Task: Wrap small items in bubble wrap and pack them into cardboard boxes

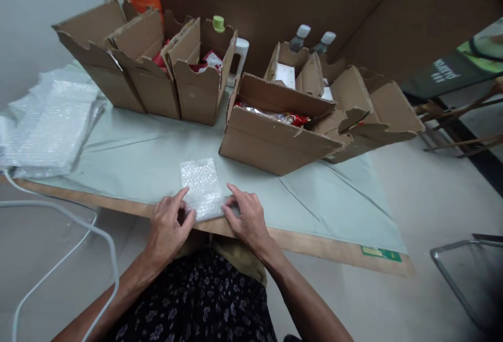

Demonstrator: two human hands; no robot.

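A small sheet of bubble wrap point(200, 185) lies on the pale green table cover point(133, 158), close to the near edge. My left hand point(170, 227) grips its lower left corner with fingers curled. My right hand point(245, 216) presses on its lower right corner, fingers bent onto the wrap. Whether anything lies under the wrap at the near end is hidden.
An open cardboard box point(275, 132) with red and silver packets stands just behind the wrap. More open boxes point(157, 69) line the back. A stack of bubble wrap sheets point(47, 122) lies at the left. White cable point(78, 227) hangs at lower left. Bottles point(301, 35) stand at the back.
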